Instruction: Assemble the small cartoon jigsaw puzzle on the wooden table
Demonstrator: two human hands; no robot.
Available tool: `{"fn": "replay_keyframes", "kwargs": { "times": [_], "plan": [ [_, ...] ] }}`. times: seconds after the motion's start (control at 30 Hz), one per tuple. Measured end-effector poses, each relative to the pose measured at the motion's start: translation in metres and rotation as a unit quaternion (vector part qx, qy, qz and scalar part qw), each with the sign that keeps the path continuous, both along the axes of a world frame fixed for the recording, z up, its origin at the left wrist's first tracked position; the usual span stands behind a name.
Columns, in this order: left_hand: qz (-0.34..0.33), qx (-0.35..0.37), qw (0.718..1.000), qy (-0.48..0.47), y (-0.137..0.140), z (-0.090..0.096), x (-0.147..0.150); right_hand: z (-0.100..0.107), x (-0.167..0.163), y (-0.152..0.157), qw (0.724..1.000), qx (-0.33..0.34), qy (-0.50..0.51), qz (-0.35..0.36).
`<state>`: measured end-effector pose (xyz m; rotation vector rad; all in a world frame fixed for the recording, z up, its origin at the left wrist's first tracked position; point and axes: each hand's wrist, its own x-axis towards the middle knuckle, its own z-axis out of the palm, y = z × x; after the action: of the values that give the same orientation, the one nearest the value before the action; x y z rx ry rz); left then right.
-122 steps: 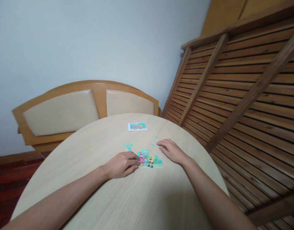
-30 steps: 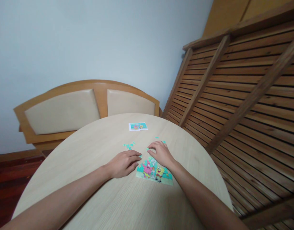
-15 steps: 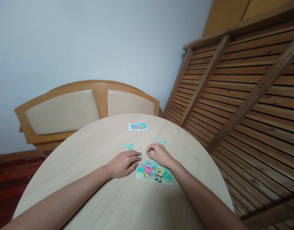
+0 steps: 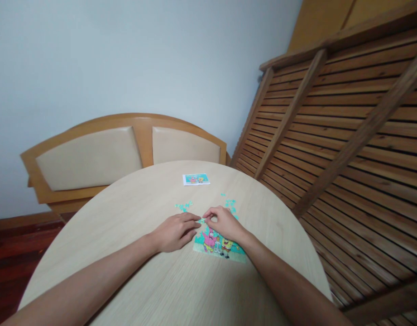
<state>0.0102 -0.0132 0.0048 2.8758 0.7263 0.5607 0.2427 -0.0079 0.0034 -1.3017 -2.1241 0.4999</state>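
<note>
A partly joined jigsaw puzzle (image 4: 202, 248) lies flat on the table, showing a pink starfish and a yellow sponge cartoon figure on turquoise. My left hand (image 4: 178, 232) rests palm down at its upper left, fingers stretched out, fingertips by a few turquoise pieces. Over the puzzle's upper part is my right hand (image 4: 227, 224), thumb and forefinger pinched on a small puzzle piece (image 4: 203, 221) close to the left fingertips. That hand and wrist hide the puzzle's upper right. Loose turquoise pieces lie beyond the left hand (image 4: 183, 207) and beyond the right hand (image 4: 230, 203).
A picture card (image 4: 197, 179) with the same cartoon lies farther back on the round wooden table (image 4: 140, 194). Behind the table stands a wooden headboard with cream panels (image 4: 93, 158). A slatted wooden frame (image 4: 317, 136) leans along the right side.
My right hand has moved slightly left and down with the piece, close to the left fingertips. More loose pieces at the right now show. My left hand has stayed put.
</note>
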Motion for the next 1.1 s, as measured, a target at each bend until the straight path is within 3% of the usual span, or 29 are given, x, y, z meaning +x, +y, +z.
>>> {"fn": "replay_keyframes", "kwargs": {
  "times": [0.43, 0.8, 0.9, 1.1],
  "plan": [
    [-0.005, -0.001, 1.0, 0.0, 0.001, 0.0, 0.001, -0.003, -0.005, 0.0, 0.998, 0.028, -0.051, -0.029],
    [-0.004, -0.001, 1.0, -0.002, 0.001, 0.0, 0.0, 0.0, -0.001, 0.0, 0.997, 0.035, -0.065, 0.0],
    [0.001, 0.001, 1.0, 0.002, 0.001, -0.001, 0.0, 0.003, 0.012, 0.006, 0.998, 0.056, -0.039, -0.018],
    [0.003, -0.008, 1.0, 0.007, 0.001, -0.001, 0.0, -0.003, 0.066, 0.029, 0.987, 0.082, -0.021, -0.137]
  ]
}}
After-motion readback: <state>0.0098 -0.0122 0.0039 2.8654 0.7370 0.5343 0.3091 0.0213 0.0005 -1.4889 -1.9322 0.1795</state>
